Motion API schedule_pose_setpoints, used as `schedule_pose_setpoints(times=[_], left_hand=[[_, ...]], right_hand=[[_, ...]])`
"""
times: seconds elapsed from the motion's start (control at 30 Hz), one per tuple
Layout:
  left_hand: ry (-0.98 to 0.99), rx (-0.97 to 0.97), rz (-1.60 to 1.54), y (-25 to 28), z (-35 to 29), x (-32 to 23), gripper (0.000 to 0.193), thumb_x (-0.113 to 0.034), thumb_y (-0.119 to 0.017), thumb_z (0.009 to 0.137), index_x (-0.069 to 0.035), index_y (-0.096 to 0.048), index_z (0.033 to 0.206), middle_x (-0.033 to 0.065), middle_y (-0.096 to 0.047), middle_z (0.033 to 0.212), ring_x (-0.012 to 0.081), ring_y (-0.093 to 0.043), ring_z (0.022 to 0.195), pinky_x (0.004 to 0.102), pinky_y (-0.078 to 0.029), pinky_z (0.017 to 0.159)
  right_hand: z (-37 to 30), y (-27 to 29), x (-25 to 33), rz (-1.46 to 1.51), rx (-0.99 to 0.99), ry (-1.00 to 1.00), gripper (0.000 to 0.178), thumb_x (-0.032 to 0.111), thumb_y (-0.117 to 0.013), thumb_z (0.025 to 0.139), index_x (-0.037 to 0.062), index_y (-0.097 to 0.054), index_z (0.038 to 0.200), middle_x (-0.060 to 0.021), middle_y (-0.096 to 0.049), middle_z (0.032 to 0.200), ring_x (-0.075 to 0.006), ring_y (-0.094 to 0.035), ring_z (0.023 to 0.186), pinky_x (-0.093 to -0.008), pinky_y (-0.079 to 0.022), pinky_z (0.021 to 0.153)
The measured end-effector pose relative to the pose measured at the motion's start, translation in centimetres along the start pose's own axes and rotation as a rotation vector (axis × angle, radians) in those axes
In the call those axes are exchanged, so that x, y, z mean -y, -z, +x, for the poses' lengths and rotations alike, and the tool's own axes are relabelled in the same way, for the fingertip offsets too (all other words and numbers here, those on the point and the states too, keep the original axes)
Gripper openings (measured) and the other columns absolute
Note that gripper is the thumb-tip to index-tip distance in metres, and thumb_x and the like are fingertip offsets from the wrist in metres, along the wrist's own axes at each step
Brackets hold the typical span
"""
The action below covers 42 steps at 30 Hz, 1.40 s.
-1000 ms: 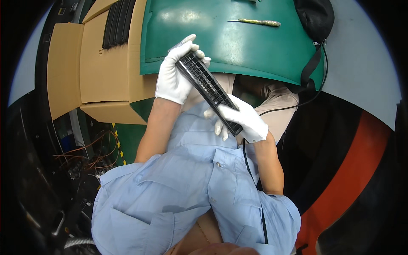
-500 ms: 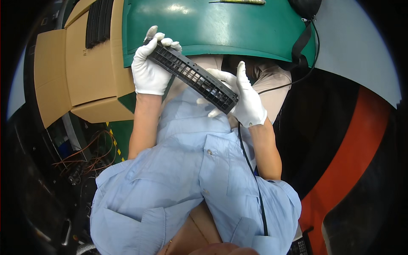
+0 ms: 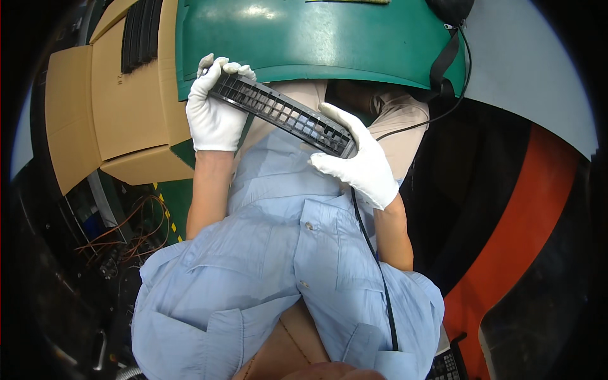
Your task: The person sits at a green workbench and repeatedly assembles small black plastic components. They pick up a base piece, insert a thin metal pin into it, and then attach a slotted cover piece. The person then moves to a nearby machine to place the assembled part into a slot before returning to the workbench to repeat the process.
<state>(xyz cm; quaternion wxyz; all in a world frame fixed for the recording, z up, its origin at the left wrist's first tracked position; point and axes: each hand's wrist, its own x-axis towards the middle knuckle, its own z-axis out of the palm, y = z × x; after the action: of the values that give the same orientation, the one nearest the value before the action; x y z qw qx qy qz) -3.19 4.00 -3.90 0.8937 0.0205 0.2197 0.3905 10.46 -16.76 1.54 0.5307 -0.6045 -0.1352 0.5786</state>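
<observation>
In the head view, the only one there is, I see someone seated at a bench, working in white gloves, with a long black slatted part (image 3: 285,114) up between both hands above the lap. It slants, its left end farther from the body than its right, the gridded face turned up and daylight showing through the gaps. The left hand (image 3: 218,117) grips the far end, fingers curled over it. The right hand (image 3: 364,161) is wrapped around the near end, one digit along the far edge and another below it, palm against the tip.

As for how far things have come, I'd judge that this one part is picked up and being handled or looked over; it rests on no surface and has not been set down. Whether anything on it is finished or left to do I can't tell from here, the small slats being too fine to read.

To the left stands an open carton (image 3: 126,101) with several long black pieces (image 3: 140,33) in it, side by side; whether those are done or waiting, nothing shows. Ahead lies a green mat (image 3: 316,38), a thin tool (image 3: 358,1) cut off by the top edge, neither hand touching it
</observation>
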Motion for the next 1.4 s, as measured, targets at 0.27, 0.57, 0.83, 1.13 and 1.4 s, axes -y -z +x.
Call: schedule_pose_setpoints(times=[0.27, 0.57, 0.83, 1.13, 1.4], left_hand=[[-0.015, -0.021, 0.02, -0.1, -0.9, 0.0, 0.014, -0.001, -0.063, 0.094, -0.007, -0.065, 0.107, 0.0092, -0.062, 0.093, 0.023, -0.061, 0.092, 0.0432, -0.047, 0.099], [0.047, 0.012, -0.082, -0.5, -1.1, -0.5, 0.036, -0.039, -0.075, 0.09, -0.005, -0.066, 0.098, 0.0079, -0.064, 0.093, 0.0244, -0.06, 0.093, 0.0434, -0.046, 0.099], [0.029, -0.037, -0.043, -1.2, -1.5, -0.6, 0.037, -0.042, -0.067, 0.096, -0.005, -0.067, 0.097, 0.0081, -0.063, 0.091, 0.0247, -0.059, 0.091, 0.0426, -0.047, 0.098], [0.032, -0.044, -0.016, -1.4, -1.7, -1.1, 0.038, -0.043, -0.065, 0.097, -0.005, -0.067, 0.095, 0.0076, -0.063, 0.09, 0.0238, -0.059, 0.09, 0.0424, -0.048, 0.097], [0.022, -0.053, 0.008, -1.6, -1.7, -0.8, 0.036, -0.039, -0.063, 0.099, -0.004, -0.066, 0.099, 0.008, -0.063, 0.09, 0.0235, -0.059, 0.09, 0.0421, -0.048, 0.098]], right_hand=[[-0.2, 0.1, -0.4, 0.322, 0.036, -0.026, 0.07, -0.004, -0.072, 0.088, -0.0005, -0.04, 0.15, -0.0162, -0.058, 0.132, -0.0227, -0.068, 0.107, -0.032, -0.059, 0.088], [-0.2, 0.2, -0.8, 0.327, 0.027, -0.01, 0.076, -0.001, -0.073, 0.087, -0.0016, -0.035, 0.153, -0.0176, -0.054, 0.137, -0.024, -0.068, 0.107, -0.0319, -0.059, 0.086], [-0.2, 0.1, -0.8, 0.328, 0.018, -0.013, 0.08, 0.001, -0.073, 0.088, -0.0004, -0.03, 0.155, -0.0187, -0.048, 0.144, -0.0265, -0.068, 0.107, -0.0331, -0.061, 0.082], [0.0, 0.2, -0.9, 0.358, 0.022, -0.018, 0.079, 0.001, -0.072, 0.089, -0.0012, -0.03, 0.155, -0.0199, -0.047, 0.145, -0.0277, -0.069, 0.105, -0.0329, -0.062, 0.08], [0.2, 0.4, -1.0, 0.34, 0.02, 0.002, 0.075, -0.001, -0.067, 0.09, -0.0041, -0.029, 0.154, -0.0243, -0.052, 0.14, -0.0326, -0.071, 0.102, -0.0347, -0.064, 0.076]])
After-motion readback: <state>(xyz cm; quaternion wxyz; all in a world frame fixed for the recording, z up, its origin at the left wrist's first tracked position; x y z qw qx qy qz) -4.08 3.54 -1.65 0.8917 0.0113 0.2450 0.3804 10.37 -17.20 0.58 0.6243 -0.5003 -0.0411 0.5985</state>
